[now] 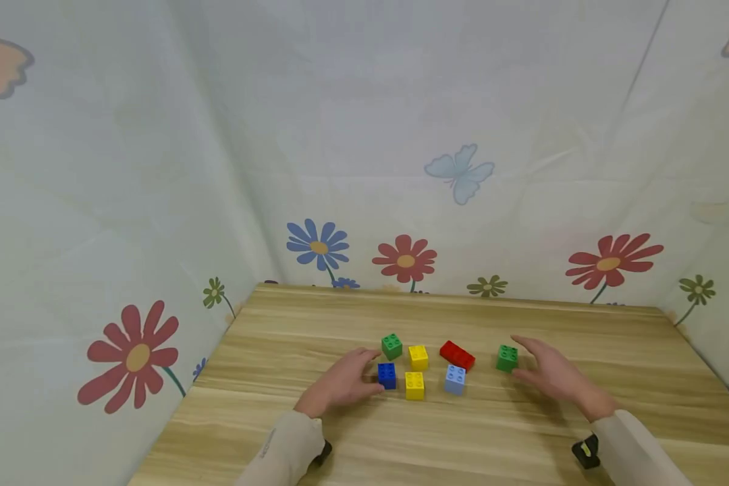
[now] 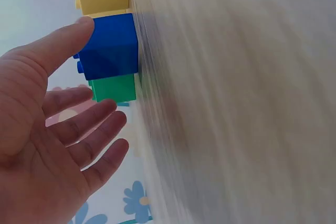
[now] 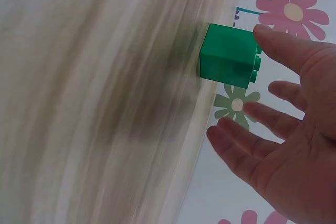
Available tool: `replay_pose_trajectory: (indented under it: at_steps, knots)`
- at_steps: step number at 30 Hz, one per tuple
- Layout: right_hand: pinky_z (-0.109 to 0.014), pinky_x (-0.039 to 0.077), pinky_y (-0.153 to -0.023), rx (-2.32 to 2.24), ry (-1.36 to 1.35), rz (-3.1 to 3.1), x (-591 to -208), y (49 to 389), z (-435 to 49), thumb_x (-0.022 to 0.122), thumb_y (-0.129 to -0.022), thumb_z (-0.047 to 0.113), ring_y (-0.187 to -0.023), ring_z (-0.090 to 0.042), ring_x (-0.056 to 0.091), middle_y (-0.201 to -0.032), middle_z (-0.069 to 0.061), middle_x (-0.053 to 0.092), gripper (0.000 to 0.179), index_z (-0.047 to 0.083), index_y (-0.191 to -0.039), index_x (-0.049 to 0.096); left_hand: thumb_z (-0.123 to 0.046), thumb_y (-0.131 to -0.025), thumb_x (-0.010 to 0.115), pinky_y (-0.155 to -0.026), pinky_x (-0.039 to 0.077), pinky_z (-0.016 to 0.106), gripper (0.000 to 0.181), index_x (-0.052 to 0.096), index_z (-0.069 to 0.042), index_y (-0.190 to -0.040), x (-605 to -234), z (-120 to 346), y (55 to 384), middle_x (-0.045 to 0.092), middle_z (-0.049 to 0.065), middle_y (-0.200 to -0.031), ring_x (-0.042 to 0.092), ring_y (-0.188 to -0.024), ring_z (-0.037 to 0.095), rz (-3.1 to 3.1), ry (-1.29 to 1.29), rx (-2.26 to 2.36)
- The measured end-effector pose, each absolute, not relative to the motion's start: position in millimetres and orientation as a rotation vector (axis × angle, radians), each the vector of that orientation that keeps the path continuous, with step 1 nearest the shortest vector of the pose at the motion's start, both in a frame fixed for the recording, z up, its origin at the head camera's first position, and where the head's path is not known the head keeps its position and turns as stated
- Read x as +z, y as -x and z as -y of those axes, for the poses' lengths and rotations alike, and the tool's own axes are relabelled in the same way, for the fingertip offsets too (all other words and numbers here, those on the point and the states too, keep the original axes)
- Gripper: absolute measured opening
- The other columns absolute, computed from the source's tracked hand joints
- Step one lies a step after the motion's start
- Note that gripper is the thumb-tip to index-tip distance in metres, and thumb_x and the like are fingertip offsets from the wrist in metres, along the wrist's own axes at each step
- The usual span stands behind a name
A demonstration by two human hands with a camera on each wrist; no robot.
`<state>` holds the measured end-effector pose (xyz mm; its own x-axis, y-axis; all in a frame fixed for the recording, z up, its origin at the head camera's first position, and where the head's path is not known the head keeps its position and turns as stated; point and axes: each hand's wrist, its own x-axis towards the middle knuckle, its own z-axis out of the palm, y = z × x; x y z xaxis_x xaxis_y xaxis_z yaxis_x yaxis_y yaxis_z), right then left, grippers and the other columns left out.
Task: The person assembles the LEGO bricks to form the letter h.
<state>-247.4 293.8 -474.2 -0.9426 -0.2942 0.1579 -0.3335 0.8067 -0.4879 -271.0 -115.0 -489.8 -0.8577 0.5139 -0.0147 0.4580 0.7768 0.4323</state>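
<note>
My left hand [image 1: 344, 379] is spread beside the dark blue toy brick [image 1: 387, 376], thumb and fingers apart. In the left wrist view its thumb overlaps the blue brick's upper edge, and nothing lies in the palm. Just behind the blue brick sits a green brick [image 1: 391, 346]. My right hand [image 1: 553, 371] reaches around the right side of another green brick [image 1: 507, 358], its fingers parted. The right wrist view shows that thumb tip right at the green brick [image 3: 228, 55] and an empty palm.
Between the hands stand two yellow bricks [image 1: 418, 358], a light blue brick [image 1: 455, 379] and a longer red brick [image 1: 457, 356] lying at an angle. All are on a wooden table [image 1: 462, 445]. A flower-printed cloth [image 1: 352, 135] hangs behind the table and along its sides.
</note>
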Motion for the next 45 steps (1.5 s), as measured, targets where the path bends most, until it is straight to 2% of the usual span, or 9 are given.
replay_pose_trajectory:
  at_steps: [4, 11, 25, 33, 45]
  knots:
    - [-0.057, 0.044, -0.086, 0.859, -0.532, 2.930, -472, 253, -291, 0.069, -0.087, 0.015, -0.111, -0.046, 0.051, -0.131, -0.030, 0.047, 0.060, -0.007, -0.136, 0.042, -0.038, -0.086, 0.069, -0.100, 0.040, 0.040, 0.063, 0.048, -0.008, -0.136, -488, 110, 274, 0.051, 0.007, -0.133, 0.049, -0.119, 0.022, -2.812, -0.800, 0.681]
    - [-0.053, 0.046, -0.085, 0.952, -0.550, 2.952, -475, 259, -285, 0.067, -0.088, 0.012, -0.107, -0.043, 0.054, -0.126, -0.028, 0.051, 0.054, -0.009, -0.133, 0.043, -0.033, -0.086, 0.070, -0.097, 0.042, 0.038, 0.057, 0.050, -0.006, -0.132, -489, 106, 276, 0.055, 0.006, -0.127, 0.052, -0.113, 0.019, -2.783, -0.808, 0.708]
    - [-0.045, 0.051, -0.077, 0.987, -0.533, 2.972, -482, 265, -283, 0.069, -0.083, 0.002, -0.092, -0.034, 0.062, -0.106, -0.021, 0.061, 0.042, -0.011, -0.120, 0.052, -0.025, -0.086, 0.071, -0.084, 0.048, 0.030, 0.036, 0.060, -0.011, -0.118, -493, 101, 280, 0.062, -0.003, -0.108, 0.056, -0.094, 0.008, -2.715, -0.797, 0.777]
    - [-0.046, 0.051, -0.077, 1.007, -0.495, 2.981, -480, 267, -284, 0.070, -0.083, 0.004, -0.092, -0.034, 0.061, -0.103, -0.017, 0.062, 0.039, -0.008, -0.117, 0.055, -0.025, -0.086, 0.072, -0.085, 0.048, 0.031, 0.035, 0.061, -0.013, -0.116, -493, 99, 280, 0.062, -0.004, -0.107, 0.056, -0.094, 0.009, -2.725, -0.766, 0.759]
    - [-0.047, 0.050, -0.082, 1.035, -0.478, 2.935, -466, 262, -271, 0.068, -0.087, 0.009, -0.099, -0.032, 0.059, -0.107, -0.009, 0.062, 0.035, 0.001, -0.118, 0.055, -0.024, -0.083, 0.074, -0.082, 0.048, 0.031, 0.032, 0.061, -0.016, -0.111, -492, 100, 280, 0.062, -0.005, -0.102, 0.055, -0.088, 0.009, -2.701, -0.709, 0.828]
